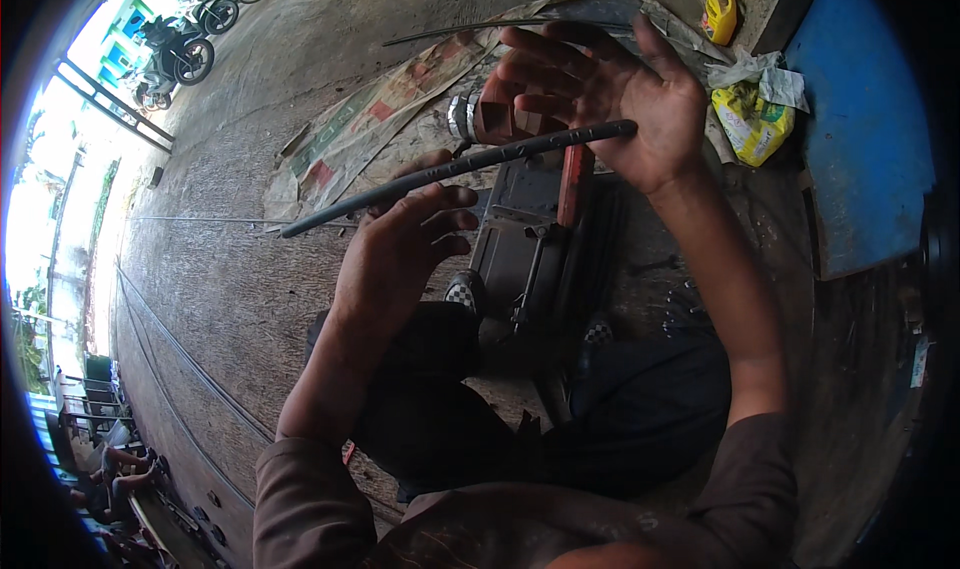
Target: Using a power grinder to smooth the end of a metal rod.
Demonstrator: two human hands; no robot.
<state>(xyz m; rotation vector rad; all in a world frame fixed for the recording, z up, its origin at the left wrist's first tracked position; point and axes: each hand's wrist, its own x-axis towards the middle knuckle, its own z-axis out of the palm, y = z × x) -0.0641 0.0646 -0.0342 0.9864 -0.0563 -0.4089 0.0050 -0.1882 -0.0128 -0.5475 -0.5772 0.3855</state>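
A dark ribbed steel bar (455, 169) slants across the view, its far left end lower and its right end higher. My left hand (395, 239) grips it between thumb and fingers, the other fingers loosely curled. My right hand (640, 109) is open with fingers spread, and the bar's right end lies against its palm. Beneath the bar stands a machine with a dark metal base (515, 259) and an orange-red body (500, 109), which looks like a cut-off saw. My right hand hides part of that body.
A dirty printed sheet (350, 139) lies on the concrete floor, with another thin rod (440, 35) on it. At the right are a yellow bag (750, 124), a yellow container (719, 14) and a blue panel (860, 119). Long rods (195, 364) stretch along the left; people sit lower left.
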